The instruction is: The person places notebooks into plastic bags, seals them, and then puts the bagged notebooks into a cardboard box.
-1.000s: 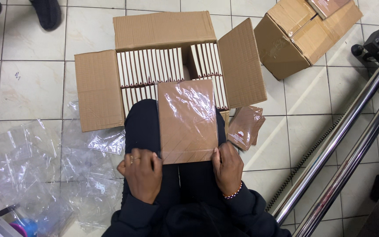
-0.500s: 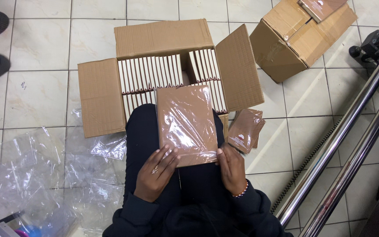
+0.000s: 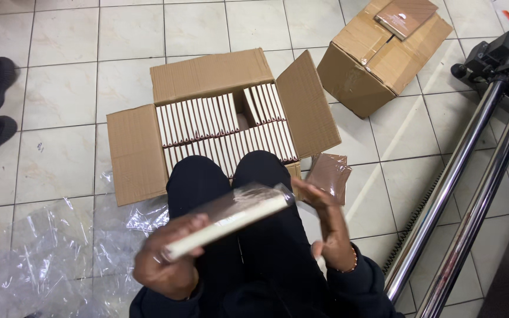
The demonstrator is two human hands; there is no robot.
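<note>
I've got the plastic-wrapped book (image 3: pixel 228 221) edge-on over my lap, left hand (image 3: pixel 169 265) clamped on its near end, right hand (image 3: pixel 325 227) pinching the far end, wrap needs closing.

You sit on the floor (image 3: pixel 60 159) with the open box (image 3: pixel 219 123) just beyond your knees, books (image 3: pixel 225 132) standing in rows inside it. A closed carton (image 3: pixel 378 59) sits farther off to the right, one book (image 3: pixel 405 15) lying on top. A wrapped book (image 3: pixel 327 175) lies right of your knee. Loose plastic film (image 3: pixel 36 259) spreads at your left; metal poles (image 3: pixel 460 182) run along your right.
</note>
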